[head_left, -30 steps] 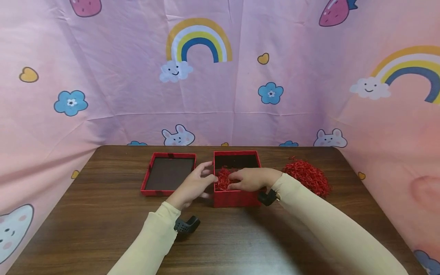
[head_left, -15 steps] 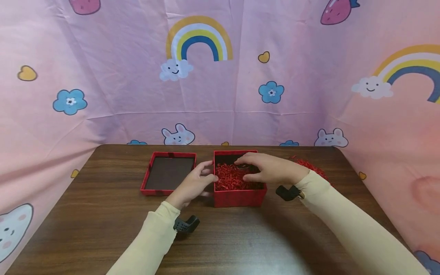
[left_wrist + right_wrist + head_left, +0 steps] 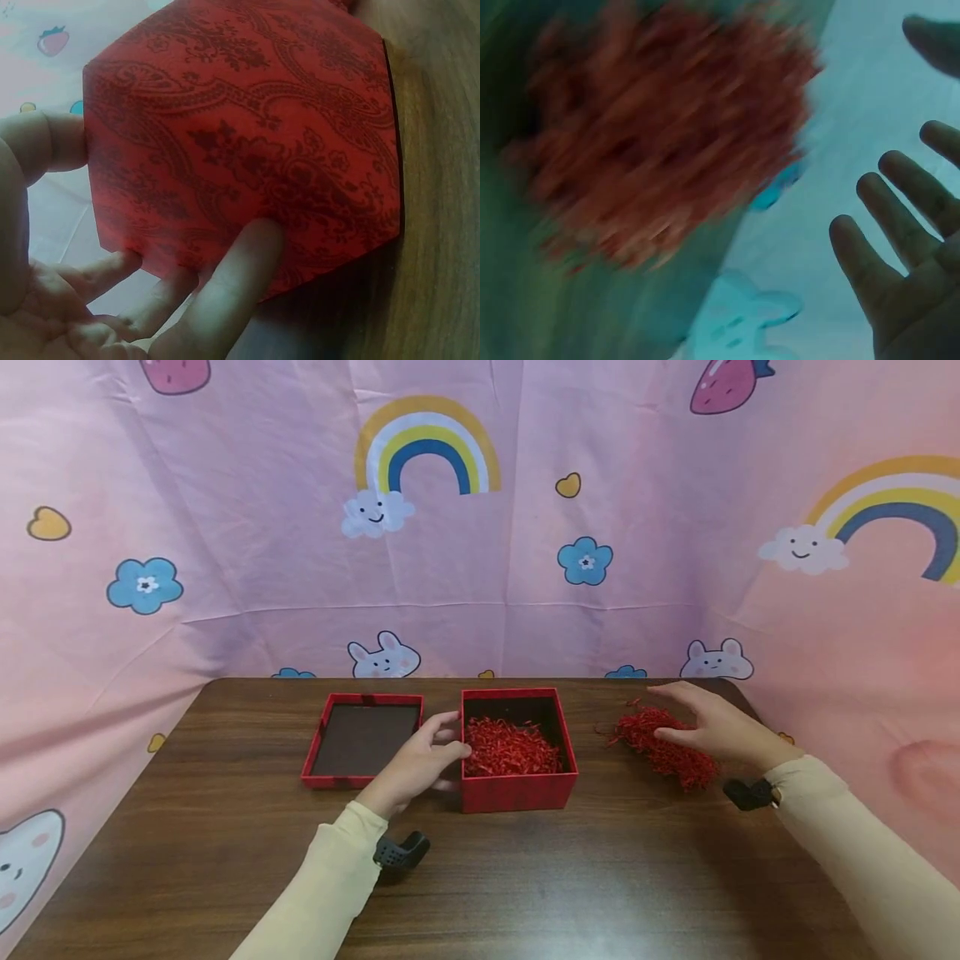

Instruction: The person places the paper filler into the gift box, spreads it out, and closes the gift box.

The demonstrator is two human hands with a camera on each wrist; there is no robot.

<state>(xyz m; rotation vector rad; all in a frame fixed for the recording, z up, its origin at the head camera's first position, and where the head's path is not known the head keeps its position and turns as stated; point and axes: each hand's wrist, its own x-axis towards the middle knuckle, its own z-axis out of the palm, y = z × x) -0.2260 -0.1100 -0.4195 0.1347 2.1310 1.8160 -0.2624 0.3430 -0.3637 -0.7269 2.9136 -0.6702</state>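
An uncovered red box [image 3: 517, 793] stands mid-table, with red shredded paper [image 3: 504, 747] inside. My left hand [image 3: 416, 764] rests its fingertips against the box's outer left side. In the left wrist view the box wall [image 3: 247, 142] shows a dark floral pattern, and the fingers [image 3: 225, 296] lie spread along it without curling round. Off to the right, my right hand [image 3: 723, 727] hovers at a pile of red shredded paper [image 3: 667, 752], partly covering it. The right wrist view has that pile [image 3: 667, 135] blurred, and the right hand [image 3: 922, 247] apart from it with spread fingers, holding nothing.
A shallow red lid [image 3: 363, 739] with a dark inside lies left of the box, close to the left hand. The brown wooden table [image 3: 540, 885] ends at a pink patterned cloth [image 3: 465, 568] behind and at the sides.
The right hand has come out of the box and moved right to the pile of shredded paper. Shredded paper in the box now lies uncovered. The left hand has stayed at the box.
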